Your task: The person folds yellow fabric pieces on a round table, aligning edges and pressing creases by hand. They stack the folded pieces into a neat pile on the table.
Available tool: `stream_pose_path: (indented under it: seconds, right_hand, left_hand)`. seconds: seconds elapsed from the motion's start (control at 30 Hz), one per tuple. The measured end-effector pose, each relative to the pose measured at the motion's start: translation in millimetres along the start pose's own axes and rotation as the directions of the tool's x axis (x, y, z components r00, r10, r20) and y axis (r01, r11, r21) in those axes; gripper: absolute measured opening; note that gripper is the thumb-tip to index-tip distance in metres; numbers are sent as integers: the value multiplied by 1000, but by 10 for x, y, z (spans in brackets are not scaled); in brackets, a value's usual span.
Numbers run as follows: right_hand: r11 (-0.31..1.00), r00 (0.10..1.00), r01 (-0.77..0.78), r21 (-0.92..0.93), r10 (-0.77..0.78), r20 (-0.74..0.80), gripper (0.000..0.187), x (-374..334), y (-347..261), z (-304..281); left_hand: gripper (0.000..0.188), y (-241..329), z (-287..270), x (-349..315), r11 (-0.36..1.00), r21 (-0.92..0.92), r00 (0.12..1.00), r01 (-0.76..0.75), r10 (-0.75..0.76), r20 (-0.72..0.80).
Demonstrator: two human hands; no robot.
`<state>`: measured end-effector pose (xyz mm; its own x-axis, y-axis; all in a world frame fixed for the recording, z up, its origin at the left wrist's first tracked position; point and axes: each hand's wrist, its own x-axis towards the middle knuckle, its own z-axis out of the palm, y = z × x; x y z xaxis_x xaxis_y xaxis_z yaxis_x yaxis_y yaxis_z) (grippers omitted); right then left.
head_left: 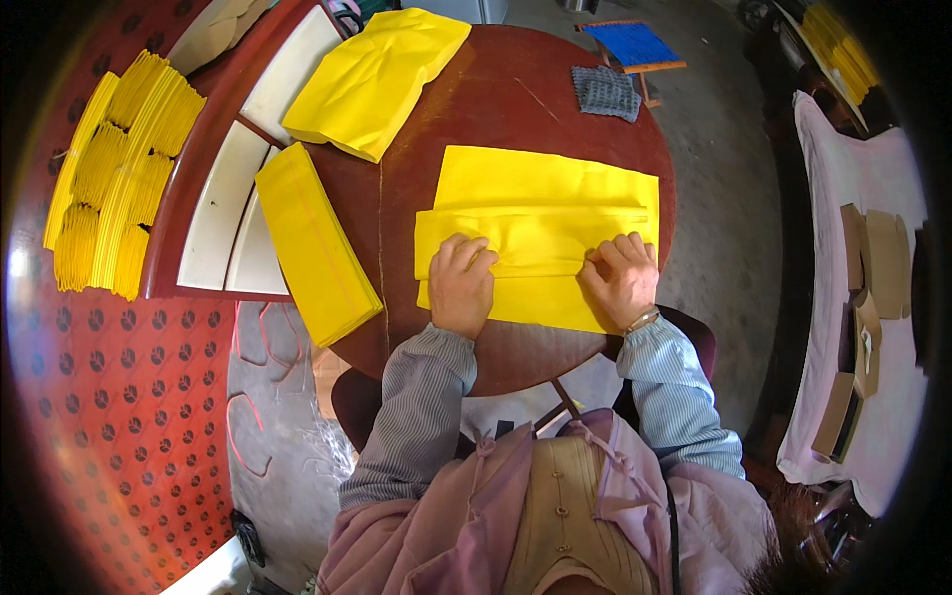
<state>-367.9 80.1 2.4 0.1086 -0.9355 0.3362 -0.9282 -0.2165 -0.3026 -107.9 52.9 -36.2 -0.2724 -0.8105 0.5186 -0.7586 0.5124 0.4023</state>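
Observation:
A large yellow paper sheet lies on the round dark red table in front of me, with its lower part folded up into a band across the middle. My left hand presses flat on the left end of that folded band, fingers bent. At the right end my right hand presses down on the band too, knuckles curled, a bracelet at the wrist. Neither hand lifts the sheet.
A stack of folded yellow sheets lies at the table's left edge. A crumpled pile of yellow paper sits at the back left, a grey cloth at the back. Yellow bundles lie on the patterned red floor, left.

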Motion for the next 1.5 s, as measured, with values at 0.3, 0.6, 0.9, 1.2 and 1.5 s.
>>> stream_pose_path:
  seconds: [0.3, 0.6, 0.9, 1.2, 1.5]
  right_hand:
    - [958, 979, 204, 201, -196, -62, 30, 104, -388, 324]
    - [979, 991, 127, 157, -118, -63, 18, -317, 106, 0]
    - [991, 995, 26, 129, -13, -100, 11, -320, 313, 38]
    - [945, 957, 287, 156, -273, -101, 25, 85, -282, 154]
    - [951, 965, 231, 207, -251, 73, 35, -136, -271, 166]
  left_hand:
    - [6, -18, 43, 70, 989, -119, 990, -85, 98, 104]
    - [10, -196, -338, -210, 988, -141, 994, 68, -55, 93]
    - [24, -110, -411, -145, 998, 62, 989, 16, -25, 145]
    - [22, -119, -248, -78, 986, -27, 987, -162, 162, -7]
    - [17, -228, -506, -202, 993, -111, 955, -31, 62, 290]
